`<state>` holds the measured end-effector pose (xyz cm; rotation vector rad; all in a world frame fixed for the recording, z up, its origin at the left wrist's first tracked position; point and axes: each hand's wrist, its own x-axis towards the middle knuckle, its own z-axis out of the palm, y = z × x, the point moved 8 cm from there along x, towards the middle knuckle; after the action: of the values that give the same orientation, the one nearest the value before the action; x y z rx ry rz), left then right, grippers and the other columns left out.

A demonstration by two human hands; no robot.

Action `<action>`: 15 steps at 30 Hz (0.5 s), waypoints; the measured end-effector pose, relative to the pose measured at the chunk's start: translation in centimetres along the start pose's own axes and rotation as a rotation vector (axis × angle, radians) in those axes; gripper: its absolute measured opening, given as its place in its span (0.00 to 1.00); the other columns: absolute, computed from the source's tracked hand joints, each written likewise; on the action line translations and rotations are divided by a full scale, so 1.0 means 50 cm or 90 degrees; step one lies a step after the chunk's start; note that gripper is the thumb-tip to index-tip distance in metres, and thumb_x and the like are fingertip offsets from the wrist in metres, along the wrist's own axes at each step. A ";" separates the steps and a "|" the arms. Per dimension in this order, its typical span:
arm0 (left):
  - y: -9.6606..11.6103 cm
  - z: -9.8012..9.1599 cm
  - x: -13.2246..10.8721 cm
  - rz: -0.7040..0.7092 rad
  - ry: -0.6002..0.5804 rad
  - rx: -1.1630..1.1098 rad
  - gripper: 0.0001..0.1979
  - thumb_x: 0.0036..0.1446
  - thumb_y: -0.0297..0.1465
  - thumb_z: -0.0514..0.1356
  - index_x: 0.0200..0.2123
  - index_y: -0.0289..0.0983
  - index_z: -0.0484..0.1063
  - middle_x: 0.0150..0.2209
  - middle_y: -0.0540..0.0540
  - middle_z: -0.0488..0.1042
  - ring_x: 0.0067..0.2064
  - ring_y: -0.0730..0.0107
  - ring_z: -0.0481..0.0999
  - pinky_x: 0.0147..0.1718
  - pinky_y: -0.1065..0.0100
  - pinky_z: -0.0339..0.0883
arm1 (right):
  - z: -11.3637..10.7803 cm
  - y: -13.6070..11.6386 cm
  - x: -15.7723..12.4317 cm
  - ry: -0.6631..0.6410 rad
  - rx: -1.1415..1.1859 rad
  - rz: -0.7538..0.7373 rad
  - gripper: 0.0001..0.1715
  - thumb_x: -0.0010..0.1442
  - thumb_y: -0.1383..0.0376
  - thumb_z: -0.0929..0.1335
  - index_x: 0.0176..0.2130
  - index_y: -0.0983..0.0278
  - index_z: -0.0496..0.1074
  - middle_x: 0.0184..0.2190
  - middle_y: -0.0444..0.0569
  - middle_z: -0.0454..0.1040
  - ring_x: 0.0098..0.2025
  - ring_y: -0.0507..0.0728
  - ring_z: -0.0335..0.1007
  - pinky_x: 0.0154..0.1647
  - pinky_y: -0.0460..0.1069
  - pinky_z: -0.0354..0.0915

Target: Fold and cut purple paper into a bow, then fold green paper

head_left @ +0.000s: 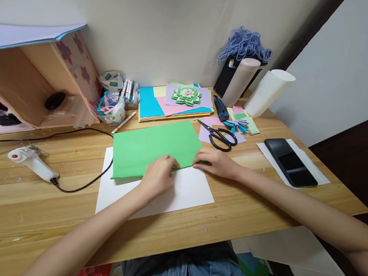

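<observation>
A green sheet of paper (153,145) lies on a white sheet (185,195) in front of me, its near edge slightly raised in a narrow fold. My left hand (160,174) pinches that near edge right of its middle. At the near right corner, my right hand (217,160) has its fingers closed on the same edge. Both thumbs are mostly hidden beneath the paper and fingers. Black-handled scissors (222,139) rest just beyond my right hand, on purple paper scraps.
A white hot glue gun (33,162) with a black cord sits at left. Stacked coloured paper (149,104) carries a layered green paper flower (187,96). A blue cutter (221,107), paper rolls (269,93) and a phone (289,161) are at right; a cardboard box (39,76) stands at back left.
</observation>
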<state>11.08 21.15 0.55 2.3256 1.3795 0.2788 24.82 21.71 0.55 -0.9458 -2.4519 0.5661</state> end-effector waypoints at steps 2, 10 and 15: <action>0.028 0.009 0.003 0.042 0.019 0.023 0.16 0.48 0.19 0.51 0.38 0.38 0.72 0.36 0.45 0.72 0.37 0.65 0.72 0.29 0.70 0.61 | 0.006 -0.013 -0.007 0.011 -0.074 -0.040 0.11 0.63 0.66 0.61 0.34 0.65 0.71 0.32 0.51 0.72 0.36 0.55 0.66 0.37 0.49 0.62; 0.054 0.044 0.028 0.069 0.075 0.042 0.10 0.59 0.27 0.49 0.33 0.36 0.70 0.32 0.46 0.70 0.33 0.67 0.69 0.30 0.67 0.60 | 0.020 -0.035 -0.010 0.008 -0.209 -0.055 0.15 0.64 0.66 0.58 0.32 0.64 0.70 0.30 0.51 0.71 0.33 0.56 0.64 0.33 0.49 0.60; 0.059 0.048 0.026 0.073 0.081 0.080 0.11 0.60 0.26 0.48 0.32 0.34 0.70 0.32 0.44 0.69 0.34 0.65 0.67 0.32 0.66 0.60 | 0.009 -0.021 -0.009 0.002 -0.111 -0.005 0.10 0.63 0.65 0.60 0.34 0.64 0.69 0.32 0.51 0.70 0.36 0.56 0.65 0.37 0.49 0.62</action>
<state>14.93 20.45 -0.32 2.5340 1.3595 0.3910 24.35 20.60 0.61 -1.0029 -2.5333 0.3523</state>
